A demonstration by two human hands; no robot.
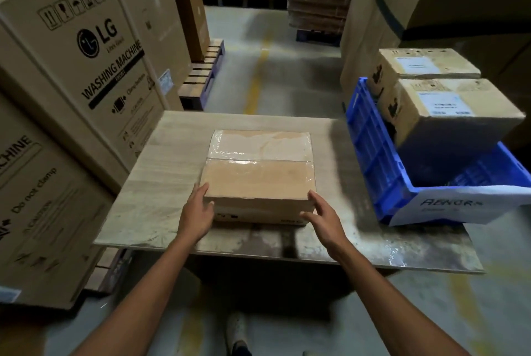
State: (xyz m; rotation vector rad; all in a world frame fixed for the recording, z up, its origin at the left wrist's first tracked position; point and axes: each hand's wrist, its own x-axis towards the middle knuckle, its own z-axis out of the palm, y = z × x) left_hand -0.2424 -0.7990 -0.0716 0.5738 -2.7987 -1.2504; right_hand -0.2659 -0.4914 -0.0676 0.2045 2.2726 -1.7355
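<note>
Warehouse aisle: washing-machine cartons (86, 48) on the left, table (161, 171) in the middle, blue crate (373, 160) on its right. Taped box (258, 171) sits mid-table; it looks stiff, the glossy top is likely slick and the weight is unclear, so take it low on the side walls. Left hand (198, 212) and right hand (321, 217) flank its near corners, fingers straight, spread wide and touching, not clamped.

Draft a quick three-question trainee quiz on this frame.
1. Multiple choice: how many labelled boxes sit at the blue crate? A one, B two, C four.
2. True or false: the left hand and right hand are at the near corners of the taped box on the table.
3. Fill in: the big cartons on the left read "washing ____".
Key: 1 B; 2 true; 3 machine.
</note>
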